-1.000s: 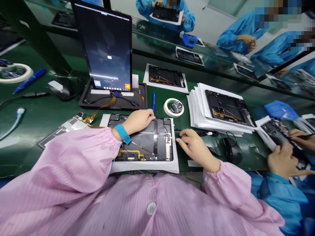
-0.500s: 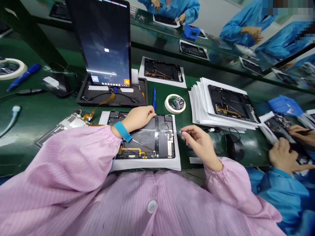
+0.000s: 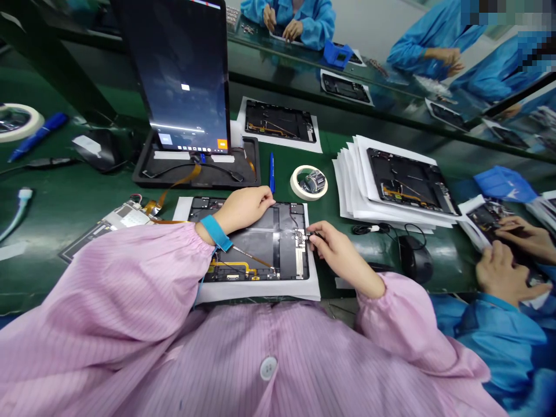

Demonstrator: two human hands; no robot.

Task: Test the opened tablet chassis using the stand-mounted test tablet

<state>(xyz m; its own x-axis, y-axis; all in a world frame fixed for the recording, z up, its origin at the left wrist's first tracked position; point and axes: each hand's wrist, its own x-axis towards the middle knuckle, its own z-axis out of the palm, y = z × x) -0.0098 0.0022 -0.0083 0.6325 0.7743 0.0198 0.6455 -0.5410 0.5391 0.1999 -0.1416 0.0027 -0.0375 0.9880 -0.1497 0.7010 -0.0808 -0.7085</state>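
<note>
An opened tablet housing, black inside with orange flex cables and a small board at its right edge, lies on white paper before me. Across its upper part rests my left hand, a blue strap around the wrist. Its fingers are curled together by the top edge; anything within them is hidden. At the right edge of the housing my right hand pinches a small dark cable plug against the side, beside the board. Whether the plug is fully seated cannot be seen.
A lit tablet screen stands in a black tray. Around it are a blue pen, a tape roll, a paper stack topped by another housing, and a black mouse. A co-worker's hands work at right.
My right hand has moved left, bringing the plug from beside the housing to its right edge. My left hand stays in place.
</note>
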